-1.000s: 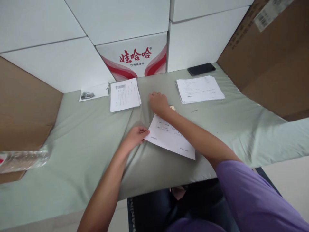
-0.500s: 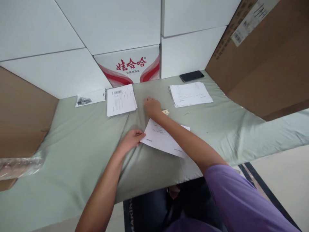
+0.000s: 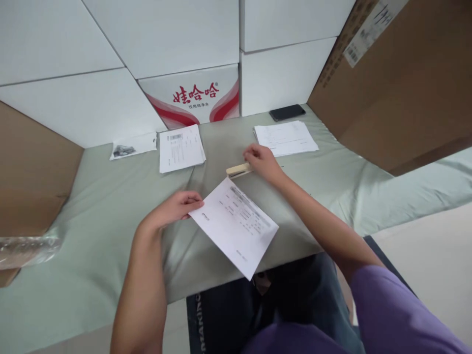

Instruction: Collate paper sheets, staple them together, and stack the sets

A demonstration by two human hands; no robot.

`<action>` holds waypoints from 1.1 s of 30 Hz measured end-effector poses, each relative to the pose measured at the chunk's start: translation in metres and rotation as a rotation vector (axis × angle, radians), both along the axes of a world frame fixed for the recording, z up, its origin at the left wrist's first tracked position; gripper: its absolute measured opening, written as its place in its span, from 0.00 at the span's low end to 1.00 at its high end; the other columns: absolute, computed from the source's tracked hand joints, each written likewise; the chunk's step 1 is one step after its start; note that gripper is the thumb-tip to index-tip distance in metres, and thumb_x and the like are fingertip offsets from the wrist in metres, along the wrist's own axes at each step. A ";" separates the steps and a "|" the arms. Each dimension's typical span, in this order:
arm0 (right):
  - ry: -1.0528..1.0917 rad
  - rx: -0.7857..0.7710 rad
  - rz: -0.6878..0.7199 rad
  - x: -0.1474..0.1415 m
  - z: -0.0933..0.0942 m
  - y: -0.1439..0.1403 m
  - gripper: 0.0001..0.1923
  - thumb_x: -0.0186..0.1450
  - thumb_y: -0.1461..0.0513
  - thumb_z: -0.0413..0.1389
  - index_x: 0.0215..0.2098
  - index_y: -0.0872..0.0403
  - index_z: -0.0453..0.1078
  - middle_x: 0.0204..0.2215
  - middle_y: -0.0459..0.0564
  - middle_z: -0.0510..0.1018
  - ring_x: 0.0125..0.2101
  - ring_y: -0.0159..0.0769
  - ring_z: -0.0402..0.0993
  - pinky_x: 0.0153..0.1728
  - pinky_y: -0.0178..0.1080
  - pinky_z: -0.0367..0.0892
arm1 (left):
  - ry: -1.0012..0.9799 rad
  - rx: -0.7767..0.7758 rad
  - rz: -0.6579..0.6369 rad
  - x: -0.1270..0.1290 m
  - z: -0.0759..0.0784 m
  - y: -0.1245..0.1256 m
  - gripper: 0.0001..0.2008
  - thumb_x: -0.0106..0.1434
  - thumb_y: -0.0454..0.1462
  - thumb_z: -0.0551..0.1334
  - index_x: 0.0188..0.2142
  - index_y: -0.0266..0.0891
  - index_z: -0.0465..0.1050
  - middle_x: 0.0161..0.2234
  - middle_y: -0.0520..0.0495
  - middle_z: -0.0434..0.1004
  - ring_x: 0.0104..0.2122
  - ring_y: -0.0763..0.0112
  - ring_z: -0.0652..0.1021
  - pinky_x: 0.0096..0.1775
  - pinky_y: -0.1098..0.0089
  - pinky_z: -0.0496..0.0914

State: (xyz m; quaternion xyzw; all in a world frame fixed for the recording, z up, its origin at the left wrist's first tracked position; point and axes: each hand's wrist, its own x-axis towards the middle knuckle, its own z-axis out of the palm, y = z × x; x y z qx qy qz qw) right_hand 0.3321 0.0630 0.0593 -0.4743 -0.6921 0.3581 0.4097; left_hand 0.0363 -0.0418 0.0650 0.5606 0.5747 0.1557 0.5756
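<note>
— Left hand (image 3: 173, 209)?
— Mid-frame, grip pinched on the corner of the printed sheet (image 3: 236, 226), lying askew over the near edge of the bench (image 3: 110, 236).

— Right hand (image 3: 262, 161)?
— Just above centre, grip closed on a pale wooden stick (image 3: 238, 170), flat on the bench, near the paper stack (image 3: 285, 137).

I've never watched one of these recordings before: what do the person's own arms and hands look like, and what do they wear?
Both the left hand and right hand are bare: no gloves, and no rings or watch visible. Forearms are uncovered. A purple short sleeve shows at the right upper arm.
</note>
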 end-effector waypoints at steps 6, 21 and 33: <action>0.345 -0.696 0.234 0.091 -0.016 -0.076 0.31 0.62 0.37 0.57 0.42 0.55 0.76 0.35 0.56 0.81 0.30 0.39 0.76 0.29 0.39 0.66 | -0.120 0.234 0.130 0.022 -0.009 -0.003 0.14 0.62 0.48 0.66 0.33 0.39 0.72 0.22 0.54 0.70 0.19 0.79 0.66 0.20 0.76 0.58; 0.158 -0.296 -0.390 0.111 -0.038 -0.110 0.19 0.63 0.43 0.58 0.33 0.49 0.73 0.32 0.53 0.80 0.33 0.49 0.76 0.34 0.49 0.73 | -0.246 0.299 0.256 0.113 -0.047 -0.030 0.17 0.67 0.52 0.60 0.34 0.40 0.66 0.22 0.55 0.71 0.18 0.78 0.68 0.23 0.74 0.61; -0.484 0.003 -0.635 0.180 -0.024 0.107 0.18 0.67 0.58 0.49 0.43 0.62 0.75 0.40 0.65 0.78 0.40 0.47 0.73 0.41 0.47 0.67 | -0.126 0.232 -0.080 0.113 -0.050 -0.027 0.14 0.70 0.46 0.56 0.34 0.40 0.70 0.26 0.53 0.76 0.20 0.78 0.68 0.26 0.73 0.62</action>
